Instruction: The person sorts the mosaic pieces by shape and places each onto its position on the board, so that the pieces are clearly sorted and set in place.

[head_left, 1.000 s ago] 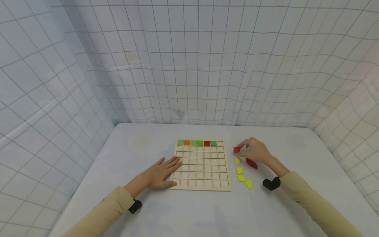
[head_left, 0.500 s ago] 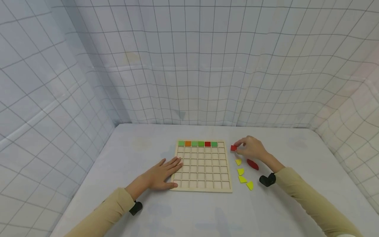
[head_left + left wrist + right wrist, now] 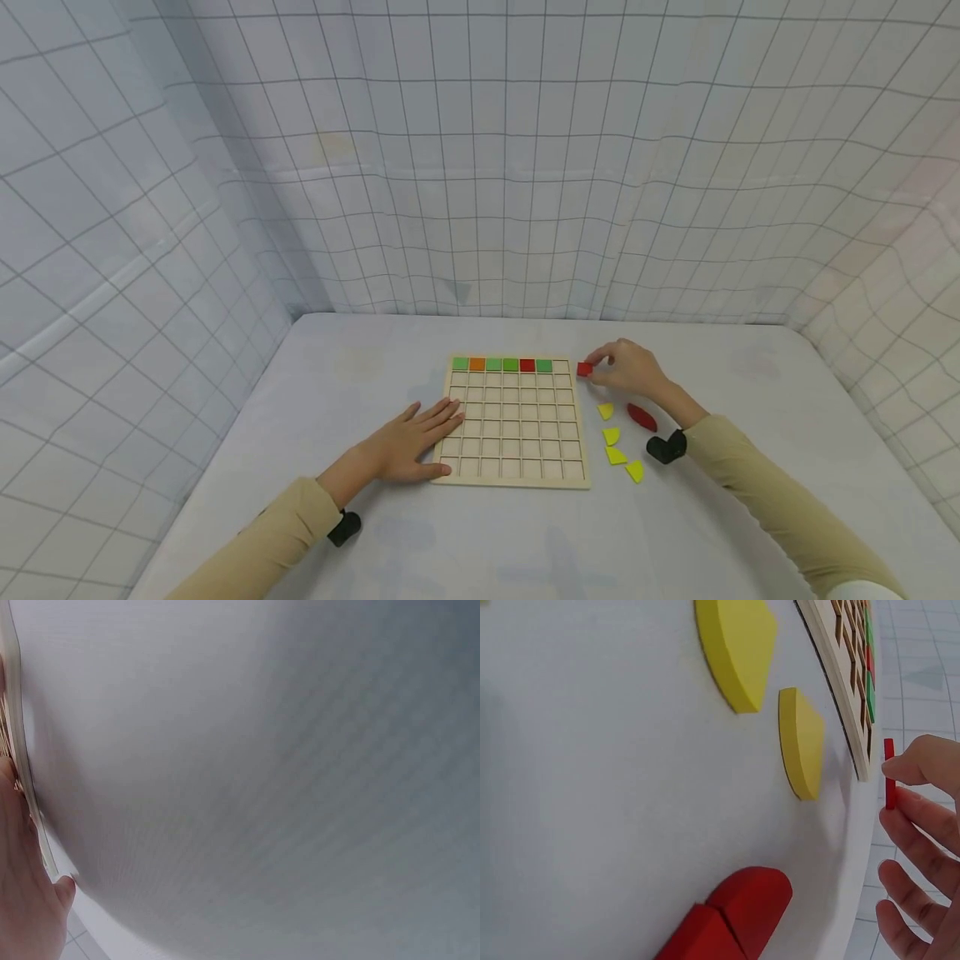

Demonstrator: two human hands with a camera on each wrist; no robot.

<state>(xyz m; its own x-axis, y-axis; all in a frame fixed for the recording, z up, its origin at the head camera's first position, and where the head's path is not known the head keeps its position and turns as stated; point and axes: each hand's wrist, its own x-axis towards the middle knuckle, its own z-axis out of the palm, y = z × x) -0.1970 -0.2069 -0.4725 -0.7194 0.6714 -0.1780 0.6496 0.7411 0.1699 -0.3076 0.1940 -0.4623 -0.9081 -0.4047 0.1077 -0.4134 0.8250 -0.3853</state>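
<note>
My right hand (image 3: pixel 628 368) pinches a red square tile (image 3: pixel 584 369) between thumb and fingers, just off the upper right corner of a wooden grid board (image 3: pixel 512 483). Edge-on, the tile (image 3: pixel 889 772) shows as a thin red strip in the right wrist view. My left hand (image 3: pixel 408 443) lies spread and flat with its fingertips on the board's left edge. The left wrist view shows only part of this hand (image 3: pixel 30 900) beside the board's edge. Green, orange and red tiles fill the top row from the left; the row's rightmost cell is bare.
Several yellow quarter-round pieces (image 3: pixel 611 437) lie in a loose column to the right of the board. Dark red pieces with rounded ends (image 3: pixel 642 417) sit together beside them, below my right wrist. Gridded white curtains (image 3: pixel 480 167) enclose the white table (image 3: pixel 480 550).
My right hand has carried the red tile leftward and slightly away from me, closer to the board's upper right corner. My left hand keeps its place on the board.
</note>
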